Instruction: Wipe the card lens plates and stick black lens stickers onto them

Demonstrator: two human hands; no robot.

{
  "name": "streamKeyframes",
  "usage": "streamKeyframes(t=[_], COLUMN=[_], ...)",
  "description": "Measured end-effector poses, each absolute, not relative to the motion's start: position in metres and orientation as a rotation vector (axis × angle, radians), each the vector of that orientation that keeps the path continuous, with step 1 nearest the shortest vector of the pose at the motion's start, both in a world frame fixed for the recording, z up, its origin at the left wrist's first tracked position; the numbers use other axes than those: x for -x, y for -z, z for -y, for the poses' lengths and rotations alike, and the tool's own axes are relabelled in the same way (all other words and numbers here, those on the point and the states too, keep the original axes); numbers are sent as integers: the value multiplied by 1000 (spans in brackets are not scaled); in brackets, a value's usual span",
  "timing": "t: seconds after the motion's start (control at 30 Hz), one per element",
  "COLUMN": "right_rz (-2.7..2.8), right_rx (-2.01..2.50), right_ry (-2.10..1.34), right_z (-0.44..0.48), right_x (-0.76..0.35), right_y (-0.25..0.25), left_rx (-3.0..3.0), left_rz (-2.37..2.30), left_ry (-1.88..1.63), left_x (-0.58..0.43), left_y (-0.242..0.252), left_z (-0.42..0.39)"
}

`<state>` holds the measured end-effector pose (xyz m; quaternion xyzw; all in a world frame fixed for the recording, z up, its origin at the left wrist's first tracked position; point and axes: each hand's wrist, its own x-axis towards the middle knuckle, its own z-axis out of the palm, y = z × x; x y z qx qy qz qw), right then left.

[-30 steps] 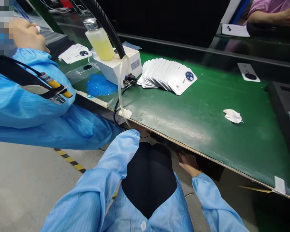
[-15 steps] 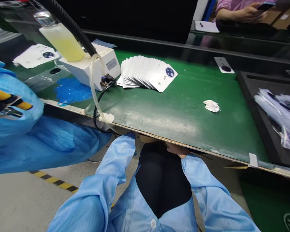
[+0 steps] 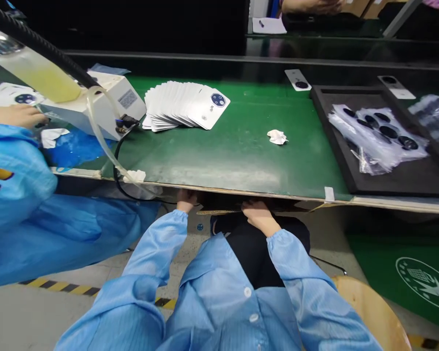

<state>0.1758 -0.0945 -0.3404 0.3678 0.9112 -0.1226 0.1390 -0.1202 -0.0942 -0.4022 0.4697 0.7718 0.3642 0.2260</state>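
Observation:
Below the front edge of the green-topped table [image 3: 234, 165], my left hand [image 3: 186, 200] reaches under the tabletop, its fingers mostly hidden in shadow. My right hand [image 3: 258, 214] is closed at the edge of a brown cardboard piece [image 3: 217, 212] under the table. The cardboard lies between and in front of my hands, above my lap; whether it is a box or a sheet I cannot tell. On the tabletop beyond, a fanned stack of white phone back covers [image 3: 183, 105] lies left of the middle. A crumpled white tissue [image 3: 277, 137] is to its right.
At right, a black foam tray [image 3: 384, 183] holds clear bags with dark round parts [image 3: 388, 131]. Left stand a white box [image 3: 106, 107], a bottle of yellow liquid [image 3: 40, 73] and a looping hose. A co-worker's hand [image 3: 16, 117] is beside blue film [image 3: 75, 148]. Behind me is a wooden stool [image 3: 369, 312].
My view has shifted right and my body has moved back from the table. My hands and the cardboard edge now show more from under the tabletop. The co-worker's hand has come into view.

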Motion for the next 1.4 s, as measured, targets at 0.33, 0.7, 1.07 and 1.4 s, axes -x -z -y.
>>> streamKeyframes(t=[0.33,0.7,1.07,1.4], right_rz=[-2554,-2524,-2498,-2524], right_rx=[-1044,-890,-849,-976], right_ry=[258,351,457,606], right_z=[110,141,150,120], right_x=[-151,-58,-35,-34], right_y=[336,369,398,392], left_rx=[-1357,-1282,-1084,-884], left_rz=[-1980,-2011,-2049,-2095], left_ry=[-881,-786,-730,-804], left_x=[130,214,221,241], left_y=[442,463,486,489], left_z=[197,195,225,194])
